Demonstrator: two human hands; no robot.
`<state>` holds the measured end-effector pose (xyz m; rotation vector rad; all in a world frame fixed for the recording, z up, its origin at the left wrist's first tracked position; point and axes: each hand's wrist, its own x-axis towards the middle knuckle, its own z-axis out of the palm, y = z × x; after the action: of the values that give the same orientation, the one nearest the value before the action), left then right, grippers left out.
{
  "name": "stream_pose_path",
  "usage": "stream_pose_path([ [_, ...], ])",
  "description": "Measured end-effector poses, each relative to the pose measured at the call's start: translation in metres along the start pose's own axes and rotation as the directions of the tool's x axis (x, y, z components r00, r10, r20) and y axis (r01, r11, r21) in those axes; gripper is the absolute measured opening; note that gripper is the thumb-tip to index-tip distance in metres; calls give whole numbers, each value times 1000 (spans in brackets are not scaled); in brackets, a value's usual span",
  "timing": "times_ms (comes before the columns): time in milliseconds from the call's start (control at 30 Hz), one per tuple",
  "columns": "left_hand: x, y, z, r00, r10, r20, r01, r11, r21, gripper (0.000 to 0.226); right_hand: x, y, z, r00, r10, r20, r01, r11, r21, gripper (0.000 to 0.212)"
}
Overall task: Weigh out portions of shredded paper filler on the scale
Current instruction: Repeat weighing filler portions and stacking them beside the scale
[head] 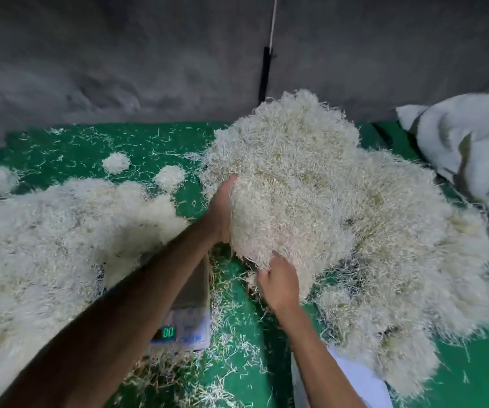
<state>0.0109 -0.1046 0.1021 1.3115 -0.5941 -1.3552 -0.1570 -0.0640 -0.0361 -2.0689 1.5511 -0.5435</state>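
Both hands are on a big clump of shredded paper filler point(293, 184) at the centre of the frame. The left hand point(221, 210) lies flat against the clump's left side, fingers straight and together, the thumb tip showing at the top edge, its palm pressed to the shreds. The right hand point(280, 282) is at the clump's lower edge, with its fingers curled into the strands and gripping a tuft; the fingertips are buried, so how tightly they close cannot be told.

The clump merges at the right with a larger heap point(408, 290) of the same filler that spreads toward the lower right. Another broad heap point(40, 245) fills the left side of the frame, with small tufts point(116, 162) above it on the green surface point(84, 148).

The scale point(187, 328) sits at lower centre, partly under the left forearm, its green display point(168, 332) reading 0.0. Loose strands lie scattered round it. A white sack point(466, 148) lies crumpled at the upper right, and a grey wall point(119, 54) fills the top.
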Motion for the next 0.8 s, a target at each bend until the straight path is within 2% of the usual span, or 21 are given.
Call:
stream_pose_path([
  [33, -3, 21, 2, 999, -41, -14, 42, 999, 20, 45, 10, -5, -14, 999, 44, -20, -43, 999, 13, 16],
  [100, -5, 66, 5, 996, -72, -43, 73, 997, 24, 70, 28, -11, -39, 999, 19, -43, -21, 998, -52, 12],
  [133, -8, 84, 7, 999, -49, -8, 49, 999, -20, 71, 35, -12, -50, 999, 3, -40, -8, 994, -113, 16],
  [200, -12, 111, 12, 999, 39, 35, -35, 992, -120, 51, 48, -14, -66, 999, -25, -36, 16, 974, -225, 19],
  [267, -24, 135, 18, 996, 89, 3, -85, 962, -260, 43, 56, -14, -74, 1000, -10, 3, 10, 958, -288, 19],
  [400, -28, 165, 17, 988, 131, -88, -155, 911, -382, 67, 47, -33, -86, 988, 108, 108, -72, 953, -295, 26],
  [467, -28, 171, 16, 985, 103, -137, -152, 898, -414, 71, 45, -49, -92, 981, 132, 140, -100, 971, -217, 37],
  [500, -31, 170, 17, 982, 85, -166, -148, 896, -418, 70, 44, -61, -96, 988, 101, 117, -88, 989, -118, 55],
  [567, -31, 164, 19, 970, 61, -237, -158, 896, -415, 66, 47, -94, -113, 999, -10, 31, 5, 985, 175, 90],
  [633, -27, 155, 23, 972, 33, -231, -125, 909, -397, 66, 53, -127, -132, 995, -96, -26, 98, 906, 411, 100],
  [667, -27, 151, 25, 976, 14, -216, -101, 913, -396, 68, 59, -138, -139, 992, -122, -13, 115, 887, 447, 93],
  [700, -29, 150, 26, 982, -5, -187, -71, 914, -398, 71, 65, -146, -146, 989, -142, 30, 117, 903, 414, 73],
  [767, -32, 151, 21, 995, -35, -98, -4, 927, -374, 77, 73, -149, -159, 987, -140, 79, 118, 964, 238, 22],
  [800, -35, 153, 16, 998, -51, -42, 35, 945, -324, 81, 79, -146, -164, 985, -165, 56, 156, 978, 141, 13],
])
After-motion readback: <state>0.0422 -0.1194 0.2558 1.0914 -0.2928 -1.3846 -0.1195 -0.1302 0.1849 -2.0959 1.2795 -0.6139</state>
